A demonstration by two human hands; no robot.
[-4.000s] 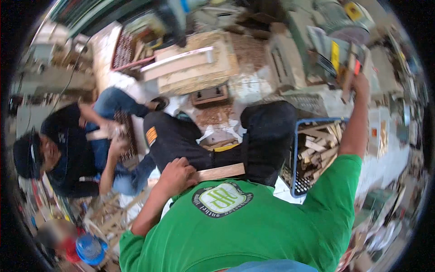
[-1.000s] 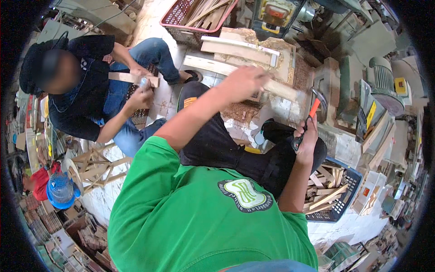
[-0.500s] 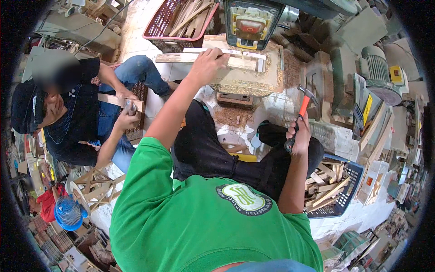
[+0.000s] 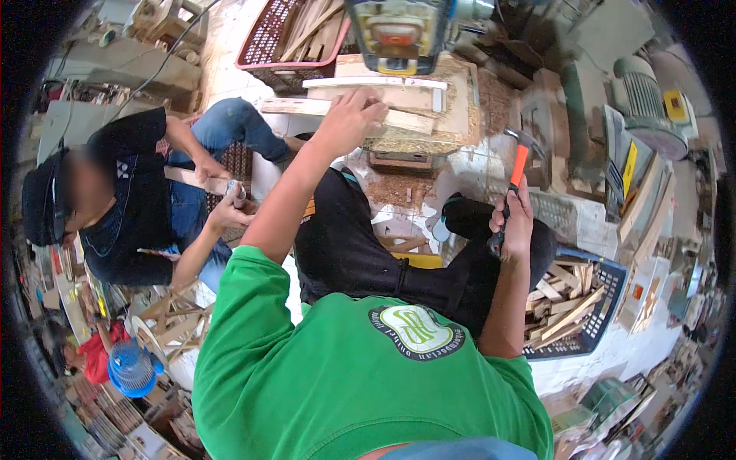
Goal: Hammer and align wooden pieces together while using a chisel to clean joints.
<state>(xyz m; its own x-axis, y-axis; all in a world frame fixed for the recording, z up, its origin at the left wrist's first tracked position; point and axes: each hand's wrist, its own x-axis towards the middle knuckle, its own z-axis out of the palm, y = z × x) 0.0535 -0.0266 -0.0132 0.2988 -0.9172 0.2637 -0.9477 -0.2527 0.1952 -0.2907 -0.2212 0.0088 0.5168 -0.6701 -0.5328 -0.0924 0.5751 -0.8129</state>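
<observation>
My left hand (image 4: 354, 121) is closed over a light wooden strip (image 4: 414, 121), its fingers curled and a little blurred. The strip lies slanted across the machine's board table (image 4: 460, 130), its left end jutting past the edge. Just beyond it sits a flat wooden jig (image 4: 406, 96) with white edging, apart from the strip. In my right hand (image 4: 514, 222) is a hammer (image 4: 517, 169) with an orange and black handle, held upright above my right knee, head up.
A machine head (image 4: 395, 38) with a red switch stands over the board. Red (image 4: 257, 46) and dark blue (image 4: 590, 330) crates hold wood pieces. At left, a seated co-worker (image 4: 126, 199) handles a wooden piece (image 4: 184, 178). A motor (image 4: 644, 100) stands at right.
The strip has come away from the jig's white edge toward me, more slanted now. My left hand has moved nearer with it. The hammer stays in my right hand.
</observation>
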